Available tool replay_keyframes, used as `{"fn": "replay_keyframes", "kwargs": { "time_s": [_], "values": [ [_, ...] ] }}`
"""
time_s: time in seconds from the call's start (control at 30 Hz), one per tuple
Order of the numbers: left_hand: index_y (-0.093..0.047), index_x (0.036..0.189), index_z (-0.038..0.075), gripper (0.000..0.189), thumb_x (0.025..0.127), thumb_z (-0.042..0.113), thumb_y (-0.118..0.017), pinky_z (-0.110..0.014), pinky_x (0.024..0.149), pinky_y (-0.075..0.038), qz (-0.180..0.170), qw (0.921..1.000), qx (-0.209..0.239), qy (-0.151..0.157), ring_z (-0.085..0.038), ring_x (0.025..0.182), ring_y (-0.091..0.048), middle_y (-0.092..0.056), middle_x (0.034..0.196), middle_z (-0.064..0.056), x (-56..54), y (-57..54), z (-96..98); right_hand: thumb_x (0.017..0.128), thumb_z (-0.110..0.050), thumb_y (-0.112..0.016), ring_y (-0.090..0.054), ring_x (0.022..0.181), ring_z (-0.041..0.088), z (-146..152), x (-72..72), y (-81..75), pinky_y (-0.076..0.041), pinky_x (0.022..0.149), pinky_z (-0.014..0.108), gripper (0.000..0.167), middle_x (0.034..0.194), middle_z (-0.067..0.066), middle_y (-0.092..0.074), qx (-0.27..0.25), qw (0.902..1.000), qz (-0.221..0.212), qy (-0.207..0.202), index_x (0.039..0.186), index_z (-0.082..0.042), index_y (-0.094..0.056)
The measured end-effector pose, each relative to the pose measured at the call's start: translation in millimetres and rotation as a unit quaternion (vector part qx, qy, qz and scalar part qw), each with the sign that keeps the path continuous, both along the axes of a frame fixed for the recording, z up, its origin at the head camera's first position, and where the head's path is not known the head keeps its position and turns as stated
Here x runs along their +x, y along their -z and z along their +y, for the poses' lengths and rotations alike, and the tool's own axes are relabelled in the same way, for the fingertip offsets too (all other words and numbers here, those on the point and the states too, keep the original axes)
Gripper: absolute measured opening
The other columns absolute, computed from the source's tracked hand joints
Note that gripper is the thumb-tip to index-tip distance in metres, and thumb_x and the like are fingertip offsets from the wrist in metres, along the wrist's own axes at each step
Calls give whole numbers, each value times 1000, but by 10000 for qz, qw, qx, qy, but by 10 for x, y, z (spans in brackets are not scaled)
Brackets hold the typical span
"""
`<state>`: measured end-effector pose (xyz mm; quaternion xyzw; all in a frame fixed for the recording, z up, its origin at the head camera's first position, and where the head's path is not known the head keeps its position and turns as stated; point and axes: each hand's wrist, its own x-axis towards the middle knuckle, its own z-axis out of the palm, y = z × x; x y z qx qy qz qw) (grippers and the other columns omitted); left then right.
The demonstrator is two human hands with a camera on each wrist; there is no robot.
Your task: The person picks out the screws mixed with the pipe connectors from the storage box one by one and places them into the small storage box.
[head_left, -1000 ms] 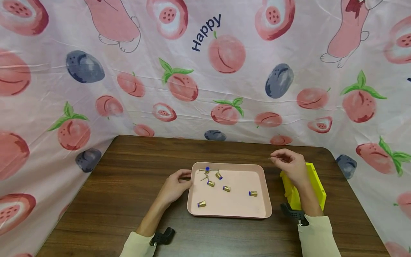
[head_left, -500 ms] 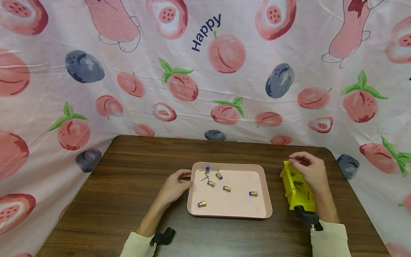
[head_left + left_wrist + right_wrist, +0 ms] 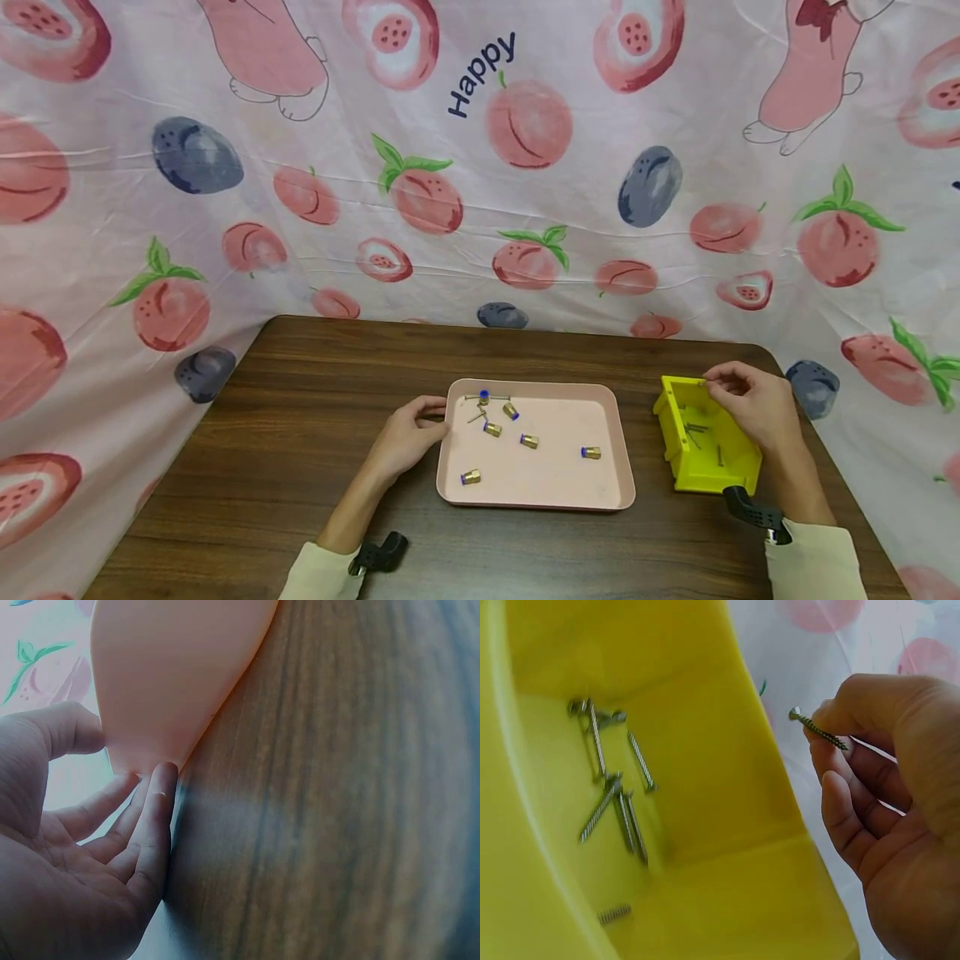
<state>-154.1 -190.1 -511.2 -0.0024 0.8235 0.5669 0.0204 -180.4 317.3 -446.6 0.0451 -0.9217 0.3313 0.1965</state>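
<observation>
My right hand (image 3: 761, 408) is over the far right rim of a yellow bin (image 3: 708, 482). Thumb and forefinger pinch a screw (image 3: 819, 731), its head pointing toward the bin in the right wrist view. Several loose screws (image 3: 596, 739) lie on the bin's floor. At the left end of a pink tray (image 3: 555, 487), my left hand (image 3: 405, 437) grips the side, with the thumb on one edge and the fingers against the other in the left wrist view. Inside the tray are several brass fittings (image 3: 529, 441) with blue collars, plus a few screws (image 3: 477, 415) near its far left corner.
A dark wooden table (image 3: 315, 358) carries the tray and bin, with a strip of tabletop between them. A fruit-print cloth (image 3: 450, 208) hangs behind and along both sides of the table.
My right hand has moved right, from beyond the bin's left side to above its far right part, still pinching the screw. The bin's inside now shows. The left hand and tray stay put.
</observation>
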Motion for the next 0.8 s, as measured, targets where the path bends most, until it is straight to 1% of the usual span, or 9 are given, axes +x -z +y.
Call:
{"fn": "replay_keyframes", "kwargs": {
  "time_s": [0.13, 0.3, 0.4, 0.63, 0.73, 0.8],
  "values": [
    [-72, 135, -1, 40, 96, 6, -77, -35, 87, -56, -19, 10000, 3, -5, -25, 102, -77, -77, 127, -13, 5, 6, -3, 96, -1, -81, -58, 75, 21, 49, -8, 1, -45, 66, 14, 6, 86, 9, -73, 518, 9986, -41, -83, 102, -1, -79],
    [-72, 136, 0, 40, 97, 6, -77, -35, 88, -56, -29, 10000, 19, -28, -24, 103, -77, -77, 127, -13, 8, 11, -8, 95, -1, -81, -60, 79, 26, 77, -40, 1, -45, 69, 17, 7, 87, 8, -72, 888, 9957, -140, -207, 102, -2, -78],
    [-72, 136, -1, 40, 97, 6, -77, -35, 88, -56, -8, 10000, 35, -7, -25, 103, -77, -77, 127, -14, 12, 3, -11, 95, -1, -81, -61, 81, 28, 78, -56, 7, -47, 71, 21, 8, 89, 9, -72, 1000, 9945, -238, -200, 103, -2, -78],
    [-71, 137, -1, 41, 97, 7, -77, -36, 88, -57, -9, 10000, 45, 26, -25, 102, -76, -77, 127, -13, 17, -7, -5, 96, -2, -81, -61, 82, 29, 73, -70, -12, -51, 75, 38, 8, 91, 10, -72, 1111, 9931, -329, -184, 104, -2, -78],
    [-71, 137, -1, 41, 97, 7, -77, -36, 88, -57, -29, 10000, 7, 27, -24, 102, -76, -76, 128, -13, 12, 1, -5, 97, -4, -80, -61, 82, 29, 67, -73, -25, -52, 76, 41, 8, 92, 11, -73, 1124, 9930, -300, -189, 104, -2, -78],
    [-71, 137, -1, 41, 98, 7, -77, -36, 88, -57, -27, 10000, -1, 34, -24, 102, -77, -76, 128, -13, 10, -1, -6, 98, -5, -80, -61, 83, 30, 57, -75, -35, -52, 77, 41, 8, 93, 12, -73, 1101, 9933, -297, -196, 105, -2, -78]
  ]
}}
